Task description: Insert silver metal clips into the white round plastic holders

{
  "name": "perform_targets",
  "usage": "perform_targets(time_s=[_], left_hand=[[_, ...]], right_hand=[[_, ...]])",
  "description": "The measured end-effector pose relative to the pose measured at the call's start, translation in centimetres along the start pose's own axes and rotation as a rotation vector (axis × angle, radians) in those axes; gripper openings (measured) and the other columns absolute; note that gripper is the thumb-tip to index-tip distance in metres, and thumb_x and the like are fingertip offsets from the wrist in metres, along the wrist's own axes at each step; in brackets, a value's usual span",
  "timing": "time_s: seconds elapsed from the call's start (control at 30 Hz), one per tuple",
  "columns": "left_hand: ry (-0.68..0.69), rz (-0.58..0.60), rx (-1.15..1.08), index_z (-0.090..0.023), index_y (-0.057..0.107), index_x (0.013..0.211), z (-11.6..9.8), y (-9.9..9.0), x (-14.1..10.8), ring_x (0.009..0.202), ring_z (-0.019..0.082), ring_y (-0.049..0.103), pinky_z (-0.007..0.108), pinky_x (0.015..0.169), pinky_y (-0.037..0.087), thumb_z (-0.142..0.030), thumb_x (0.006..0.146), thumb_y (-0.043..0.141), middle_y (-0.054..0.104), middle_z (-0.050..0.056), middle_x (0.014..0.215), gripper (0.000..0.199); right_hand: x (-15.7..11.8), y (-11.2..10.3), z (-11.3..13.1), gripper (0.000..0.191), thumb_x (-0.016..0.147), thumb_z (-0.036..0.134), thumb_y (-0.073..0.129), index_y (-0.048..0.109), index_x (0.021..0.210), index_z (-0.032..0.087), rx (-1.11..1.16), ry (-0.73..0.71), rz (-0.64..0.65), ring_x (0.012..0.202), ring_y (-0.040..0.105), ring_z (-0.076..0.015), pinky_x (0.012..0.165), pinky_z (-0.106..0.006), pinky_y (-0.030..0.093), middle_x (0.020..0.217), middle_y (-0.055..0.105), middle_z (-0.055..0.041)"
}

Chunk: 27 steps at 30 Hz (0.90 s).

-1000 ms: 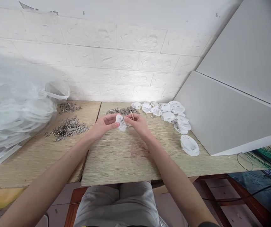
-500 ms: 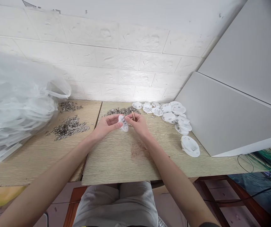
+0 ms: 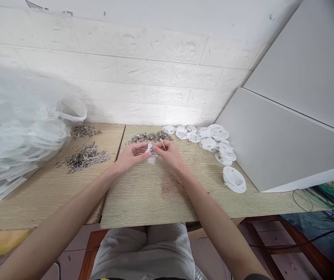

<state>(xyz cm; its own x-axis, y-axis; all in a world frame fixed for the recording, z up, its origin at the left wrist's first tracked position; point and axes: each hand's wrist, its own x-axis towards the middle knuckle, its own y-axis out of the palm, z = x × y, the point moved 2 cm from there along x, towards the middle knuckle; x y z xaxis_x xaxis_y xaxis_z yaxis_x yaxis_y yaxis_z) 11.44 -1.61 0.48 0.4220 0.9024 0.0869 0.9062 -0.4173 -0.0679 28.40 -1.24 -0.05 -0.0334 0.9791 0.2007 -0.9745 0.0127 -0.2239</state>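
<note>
Between my hands a white plastic piece (image 3: 151,158) is held up over the wooden table, seen nearly edge-on. My left hand (image 3: 132,156) pinches its left side between thumb and fingers. My right hand (image 3: 169,153) has its fingers closed at the piece's right side and also holds a thin wooden stick (image 3: 163,144), which pokes up from between the fingers. Just behind the hands lies a pile of small metal parts (image 3: 149,137). Whether my right fingertips also hold a metal part is hidden.
More metal parts (image 3: 87,156) lie in piles at the left, beside a large clear bag (image 3: 23,132) of white pieces. White round pieces (image 3: 208,144) are heaped at the back right, with one (image 3: 234,179) nearer the front. A grey panel (image 3: 289,144) borders the right side.
The white piece has turned in my fingers and now shows less of its face. The stick in my right hand has tilted slightly to the left.
</note>
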Motion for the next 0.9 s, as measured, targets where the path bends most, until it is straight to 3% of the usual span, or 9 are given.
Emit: perform_targets(time_s=[0.3, 0.57, 0.9], left_hand=[[0.014, -0.002, -0.007, -0.018, 0.066, 0.118, 0.02, -0.06, 0.10, 0.107, 0.030, 0.063, 0.044, 0.095, 0.047, -0.047, 0.070, 0.077, 0.071, 0.012, 0.112, 0.057], [0.006, -0.019, 0.021, -0.020, 0.067, 0.118, -0.22, -0.14, 0.06, 0.107, 0.030, 0.064, 0.045, 0.097, 0.046, -0.050, 0.071, 0.075, 0.072, 0.011, 0.111, 0.057], [0.037, 0.022, -0.010, -0.022, 0.069, 0.117, -0.09, -0.13, 0.14, 0.106, 0.029, 0.064, 0.044, 0.097, 0.048, -0.049, 0.074, 0.073, 0.071, 0.010, 0.115, 0.051]], right_hand=[[-0.22, -0.01, 0.37, 0.023, 0.073, 0.038, 0.063, 0.059, 0.064, 0.017, -0.027, -0.029, -0.005, 0.053, 0.038, -0.0096, 0.051, -0.026, 0.028, 0.057, 0.048, 0.0023], [-0.32, -0.08, 0.52, 0.036, 0.079, 0.034, 0.056, 0.037, 0.052, 0.019, -0.051, -0.139, 0.031, 0.054, 0.027, -0.0088, 0.054, -0.026, 0.022, 0.054, 0.031, 0.0046], [-0.30, -0.11, 0.49, 0.039, 0.081, 0.036, 0.057, 0.036, 0.052, 0.020, -0.082, -0.160, 0.028, 0.055, 0.029, -0.0101, 0.055, -0.027, 0.024, 0.054, 0.032, 0.0042]])
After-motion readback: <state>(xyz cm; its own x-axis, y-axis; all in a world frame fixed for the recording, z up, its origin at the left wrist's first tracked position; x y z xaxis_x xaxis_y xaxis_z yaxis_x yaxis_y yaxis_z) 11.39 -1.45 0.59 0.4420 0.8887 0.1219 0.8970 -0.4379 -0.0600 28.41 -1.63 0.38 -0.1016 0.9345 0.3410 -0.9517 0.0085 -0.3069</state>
